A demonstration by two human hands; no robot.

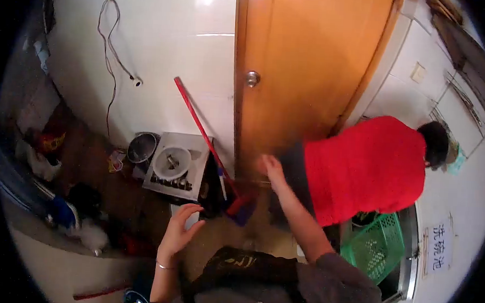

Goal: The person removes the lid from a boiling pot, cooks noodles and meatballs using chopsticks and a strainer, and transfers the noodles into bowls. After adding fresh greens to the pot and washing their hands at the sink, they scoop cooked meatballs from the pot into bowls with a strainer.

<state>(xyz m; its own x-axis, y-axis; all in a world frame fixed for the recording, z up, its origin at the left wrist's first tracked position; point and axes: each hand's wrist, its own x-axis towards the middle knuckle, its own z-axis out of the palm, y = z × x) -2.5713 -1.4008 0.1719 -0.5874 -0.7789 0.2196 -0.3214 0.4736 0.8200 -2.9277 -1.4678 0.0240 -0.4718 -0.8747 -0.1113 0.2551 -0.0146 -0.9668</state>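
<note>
Broom stands slanting just beyond the hands, its low end between them. Closest, the left hand is spread, fingers curved and thumb apart, a thin band at its wrist. The right hand is loosely bent; its fingertips blur, so whether they meet cannot be told. To the right, a green perforated basket sits tilted beside a person in red, who bends away. The broom's red head rests by a dark blue pan; its thin, straight, glossy red handle rises past a metal box bearing a white bowl. Behind are an orange-brown door and pale wall.
</note>
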